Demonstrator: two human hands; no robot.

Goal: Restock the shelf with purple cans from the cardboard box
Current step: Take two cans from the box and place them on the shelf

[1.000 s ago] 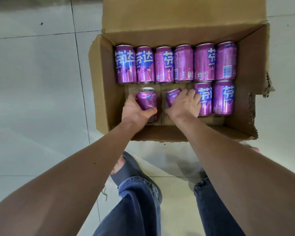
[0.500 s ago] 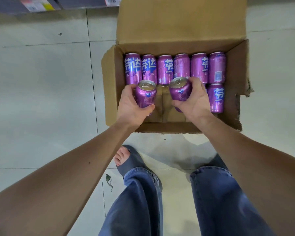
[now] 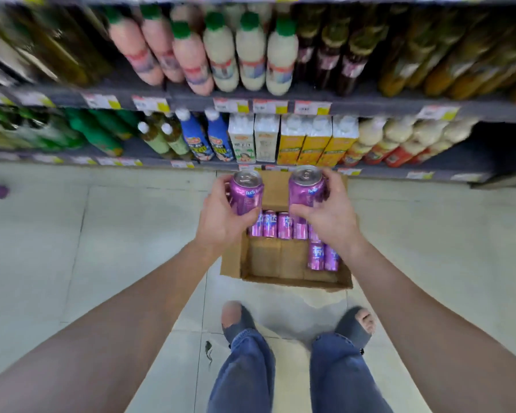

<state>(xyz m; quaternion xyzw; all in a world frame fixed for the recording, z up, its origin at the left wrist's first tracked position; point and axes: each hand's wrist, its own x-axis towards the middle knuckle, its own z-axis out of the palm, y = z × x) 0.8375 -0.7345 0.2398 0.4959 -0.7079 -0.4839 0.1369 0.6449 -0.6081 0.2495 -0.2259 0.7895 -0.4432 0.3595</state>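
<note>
Left hand [image 3: 221, 225] fingers grip one can [image 3: 246, 193], right hand [image 3: 331, 222] grips a second can [image 3: 306, 186], both above the box [image 3: 295, 282]. I count seven cans [image 3: 285, 225] visible inside.

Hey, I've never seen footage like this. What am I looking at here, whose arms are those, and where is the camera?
There is no machine here. These are a person's two bare arms, filmed by a wide-angle camera worn on their head, looking forward and down. That is why the arms stretch in from the bottom corners and the picture bends. The left hand holds one purple can upright, and the right hand holds a second can the same way, each grip wrapped round the can's side. Below them, on the tiled floor, sits an open cardboard box with more purple cans inside. Ahead are store shelves stocked with bottles and drink cartons. The person's jeans and sandals show at the bottom.
</note>
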